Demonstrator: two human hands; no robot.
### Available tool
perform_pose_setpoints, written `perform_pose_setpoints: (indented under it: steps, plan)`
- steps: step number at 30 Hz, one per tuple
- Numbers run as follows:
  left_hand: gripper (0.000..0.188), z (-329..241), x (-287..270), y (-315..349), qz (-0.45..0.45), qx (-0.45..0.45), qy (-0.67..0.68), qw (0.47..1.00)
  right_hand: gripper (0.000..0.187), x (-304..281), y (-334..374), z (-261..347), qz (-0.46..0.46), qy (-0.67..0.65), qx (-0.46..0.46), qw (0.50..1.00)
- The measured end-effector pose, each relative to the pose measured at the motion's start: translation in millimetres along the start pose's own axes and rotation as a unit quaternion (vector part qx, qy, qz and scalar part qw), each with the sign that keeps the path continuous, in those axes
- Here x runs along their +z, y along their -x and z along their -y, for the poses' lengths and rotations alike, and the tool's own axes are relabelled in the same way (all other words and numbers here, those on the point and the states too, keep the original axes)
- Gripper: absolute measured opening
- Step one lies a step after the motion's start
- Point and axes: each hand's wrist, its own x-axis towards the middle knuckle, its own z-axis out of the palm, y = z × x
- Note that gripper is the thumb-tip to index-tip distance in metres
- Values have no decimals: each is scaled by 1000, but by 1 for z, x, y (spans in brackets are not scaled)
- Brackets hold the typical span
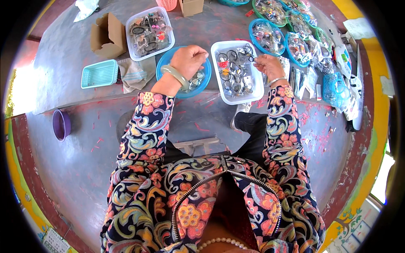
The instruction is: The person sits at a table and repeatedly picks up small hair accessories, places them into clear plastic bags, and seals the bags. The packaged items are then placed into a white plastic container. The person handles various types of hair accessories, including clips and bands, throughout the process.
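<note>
My left hand (188, 61), with a pale bangle at its wrist, hovers over a round blue basket (161, 63) holding small clear-wrapped pieces (197, 79). Its fingers are curled together; whatever they may hold is hidden. To the right stands a white plastic tray (261, 86) of black hair ties with small ornaments, some in clear packets (236, 74). At that tray's right rim, my right hand (270, 67) pinches a black hair tie (252, 59) between thumb and fingers.
Behind my left hand stands another white tray (129, 40) of hair ties, beside an open cardboard box (109, 36). A turquoise basket (100, 74) and cloth (137, 75) lie left. Several filled baskets (267, 37) crowd the far right. A purple bucket (62, 125) stands lower left.
</note>
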Motion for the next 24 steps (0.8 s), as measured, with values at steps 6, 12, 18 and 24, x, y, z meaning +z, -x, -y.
perform_pose_setpoints:
  steps: [6,12,18,24]
  plan:
    - [21,-2,0,0,7,-4,-10,1000,15,-11,-46,-81,-123,-94,162,975]
    - [22,-3,3,-1,21,-2,-24,1000,13,-21,-76,-124,-168,17,197,966]
    - [23,-1,-2,1,10,-4,-35,999,24,3,-56,-95,-128,669,18,732]
    - [23,-3,-2,-1,9,3,-29,1000,24,31,-29,-71,-204,634,16,746]
